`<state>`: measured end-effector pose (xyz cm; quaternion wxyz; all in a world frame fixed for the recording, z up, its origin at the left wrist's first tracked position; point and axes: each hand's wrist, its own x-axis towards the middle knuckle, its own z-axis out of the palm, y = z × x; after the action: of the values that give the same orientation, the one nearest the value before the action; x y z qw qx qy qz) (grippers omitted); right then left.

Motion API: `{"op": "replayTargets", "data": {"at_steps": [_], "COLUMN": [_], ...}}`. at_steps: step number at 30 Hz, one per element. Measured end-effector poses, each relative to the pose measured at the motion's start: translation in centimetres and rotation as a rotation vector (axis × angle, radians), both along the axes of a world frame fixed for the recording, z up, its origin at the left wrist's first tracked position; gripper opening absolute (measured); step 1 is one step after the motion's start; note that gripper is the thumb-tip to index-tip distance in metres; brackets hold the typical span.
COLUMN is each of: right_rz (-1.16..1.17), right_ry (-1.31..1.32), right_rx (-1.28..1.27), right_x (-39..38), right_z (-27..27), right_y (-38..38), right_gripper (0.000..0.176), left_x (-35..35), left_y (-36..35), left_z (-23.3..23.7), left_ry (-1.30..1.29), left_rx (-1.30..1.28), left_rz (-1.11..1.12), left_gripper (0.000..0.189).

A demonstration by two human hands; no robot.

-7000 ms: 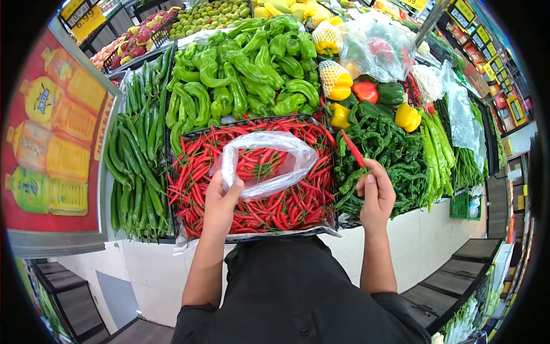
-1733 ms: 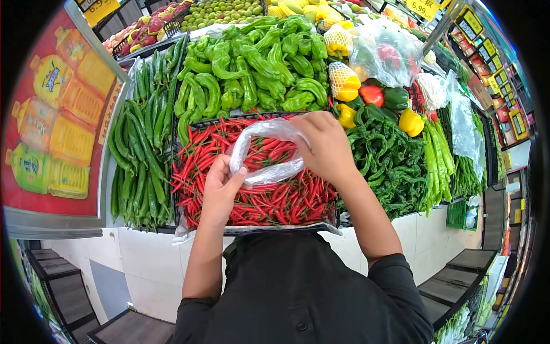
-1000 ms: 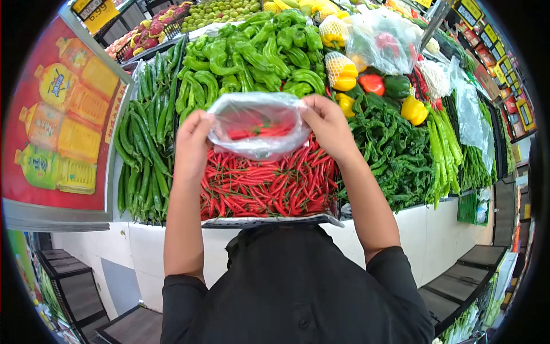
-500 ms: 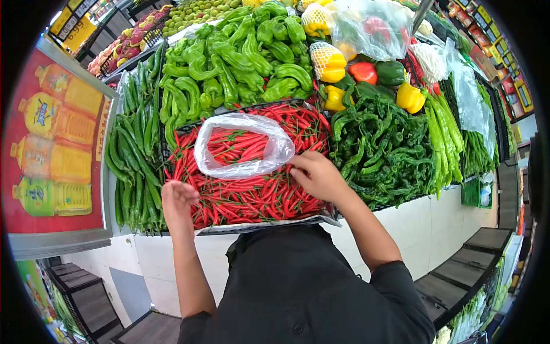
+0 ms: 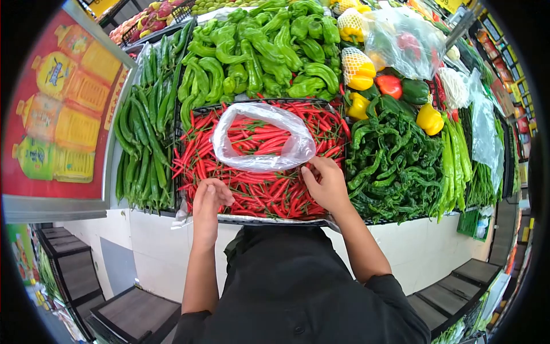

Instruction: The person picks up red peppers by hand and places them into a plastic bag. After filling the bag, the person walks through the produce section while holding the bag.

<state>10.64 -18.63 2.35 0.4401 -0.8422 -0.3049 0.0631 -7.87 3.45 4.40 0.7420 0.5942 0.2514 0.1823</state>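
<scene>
A clear plastic bag [image 5: 229, 157], its mouth rolled into a ring, lies on a crate of red chilies [image 5: 266, 198]. Red chilies show through the ring. My right hand [image 5: 326, 182] is at the bag's lower right edge, thumb and forefinger close together by the plastic; whether they pinch it is hard to see. My left hand [image 5: 211, 198] hovers over the lower left of the chilies, fingers bent and apart, holding nothing, a little below the bag and not touching it.
Long green peppers [image 5: 143, 132] lie left, light green peppers [image 5: 263, 46] behind, dark green peppers [image 5: 395, 160] right. Yellow peppers [image 5: 429, 119] and another plastic bag [image 5: 401, 43] are at the back right. A drinks poster [image 5: 63, 109] stands far left.
The view has shifted, so the crate and bag appear slightly further right. Both hands keep nearly the same pose; my left hand appears a little closer to the bag.
</scene>
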Motion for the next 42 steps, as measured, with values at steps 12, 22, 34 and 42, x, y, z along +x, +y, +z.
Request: {"op": "replayTargets", "data": {"at_steps": [12, 22, 34, 42], "right_rz": [0.026, -0.201, 0.411, 0.282], "right_ry": [-0.09, 0.402, 0.934, 0.842], "right_rx": [-0.088, 0.617, 0.504, 0.357], "right_x": [0.6, 0.5, -0.6, 1.9], "right_z": [-1.3, 3.5, 9.9, 7.5], "right_y": [1.3, -4.0, 5.5, 8.8], "right_gripper": [0.023, 0.008, 0.023, 0.052], "left_x": [-0.2, 0.7, 4.8, 4.7], "left_y": [0.6, 1.4, 1.2, 1.8], "left_z": [0.2, 0.0, 1.7, 1.6], "left_ry": [-0.052, -0.092, -0.115, -0.144], "left_rx": [-0.012, 0.04, 0.138, 0.079], "left_rz": [-0.01, -0.054, -0.11, -0.187], "left_gripper": [0.021, 0.018, 0.035, 0.02]}}
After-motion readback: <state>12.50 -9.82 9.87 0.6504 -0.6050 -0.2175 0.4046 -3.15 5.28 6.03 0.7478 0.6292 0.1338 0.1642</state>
